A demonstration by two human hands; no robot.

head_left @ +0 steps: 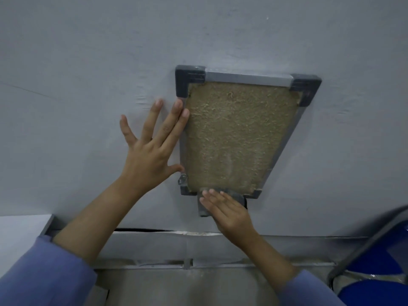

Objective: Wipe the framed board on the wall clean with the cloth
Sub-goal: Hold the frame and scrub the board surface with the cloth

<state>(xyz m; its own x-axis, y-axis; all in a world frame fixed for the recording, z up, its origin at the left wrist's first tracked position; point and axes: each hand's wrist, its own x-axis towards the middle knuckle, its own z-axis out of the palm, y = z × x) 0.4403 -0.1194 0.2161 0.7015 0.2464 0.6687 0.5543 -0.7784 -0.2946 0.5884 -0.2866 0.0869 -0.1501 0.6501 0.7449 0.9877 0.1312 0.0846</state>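
Note:
The framed board (238,133) hangs on the grey wall, a brown fibrous panel in a silver frame with dark grey corner caps. My left hand (150,146) lies flat and spread against the wall, fingertips and thumb touching the frame's left edge. My right hand (227,213) presses a dark grey cloth (237,196) flat against the frame's bottom edge; the cloth sticks out above and below my fingers. Both sleeves are blue.
A white surface (19,228) shows at the lower left. A grey ledge with a metal rail (187,263) runs below the wall. A blue chair with a metal frame (375,250) stands at the lower right, close to my right arm.

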